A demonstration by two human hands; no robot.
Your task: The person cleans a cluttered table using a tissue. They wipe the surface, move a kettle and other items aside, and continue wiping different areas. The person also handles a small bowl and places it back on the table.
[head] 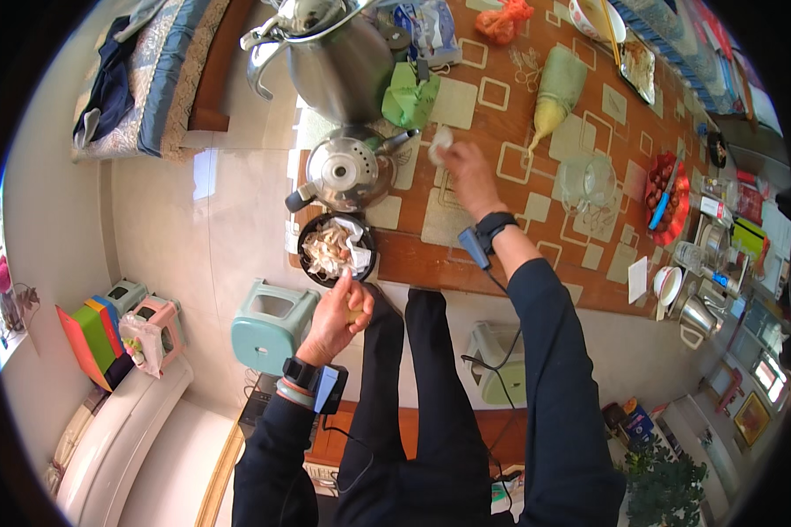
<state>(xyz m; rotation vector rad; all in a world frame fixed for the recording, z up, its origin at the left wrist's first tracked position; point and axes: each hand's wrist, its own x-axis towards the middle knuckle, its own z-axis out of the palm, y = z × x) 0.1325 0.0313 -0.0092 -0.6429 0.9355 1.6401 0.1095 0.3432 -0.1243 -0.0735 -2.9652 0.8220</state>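
Note:
My left hand (337, 321) is in front of the table, its fingers curled around a small pale yellow object (354, 312) that they mostly hide. Just beyond its thumb is a round black bin (303, 263), filled with light peelings or scraps (326, 253) and crumpled white paper. Over the tabletop, my right hand (471, 172) has its fingertips on a crumpled white wad (441, 145), which looks like tissue. A steel teapot (343, 170) with a dark handle stands to the left of that hand, its spout pointing toward the wad.
Beside a large steel jug (343, 66) is a green packet (410, 95). The patterned table (435, 263) also bears a yellow-green squeeze bottle (557, 92), a clear glass bowl (586, 184), and a red dish (662, 217) with a blue-handled knife (662, 201). A plastic stool (263, 342) stands left.

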